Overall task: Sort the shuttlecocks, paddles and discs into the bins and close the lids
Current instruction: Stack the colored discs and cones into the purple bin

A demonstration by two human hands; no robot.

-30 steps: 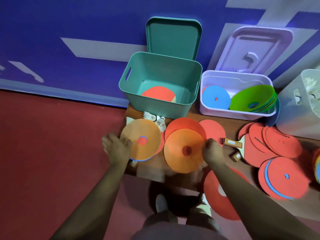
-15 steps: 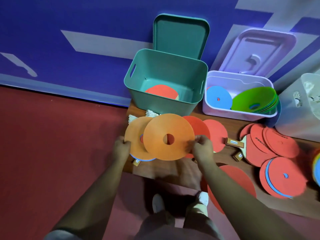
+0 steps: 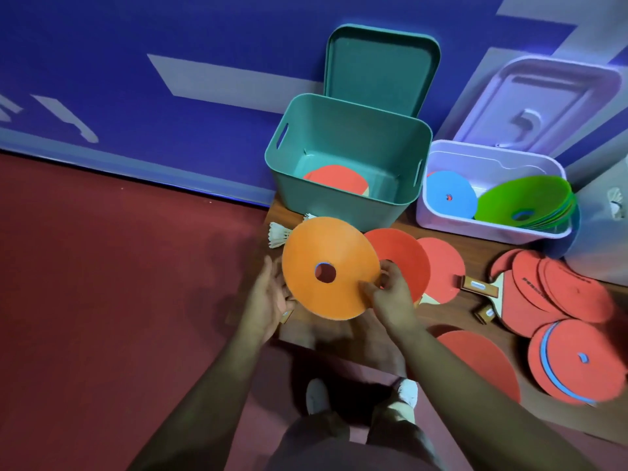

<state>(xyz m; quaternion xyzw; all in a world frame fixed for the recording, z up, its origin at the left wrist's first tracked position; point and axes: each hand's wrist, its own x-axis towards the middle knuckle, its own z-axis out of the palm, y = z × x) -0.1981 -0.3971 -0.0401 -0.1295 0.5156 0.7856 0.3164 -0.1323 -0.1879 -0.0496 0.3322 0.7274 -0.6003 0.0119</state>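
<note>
Head view showed the right hand [image 3: 390, 297] pinching the orange disc [image 3: 329, 266] by one edge with its fingers [image 3: 370, 292], just in front of the teal bin [image 3: 339, 207], the left hand [image 3: 268, 300] open beside it, so it might slip.

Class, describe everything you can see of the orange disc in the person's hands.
The orange disc is round, thin and flat, matte and rubbery-looking, with a small central hole where a blue edge shows. It is held tilted above the wooden surface, before the teal bin. The right hand pinches its lower right edge, thumb on top; the left hand is at its left edge, its grip unclear. It overlaps a red disc behind it.
</note>
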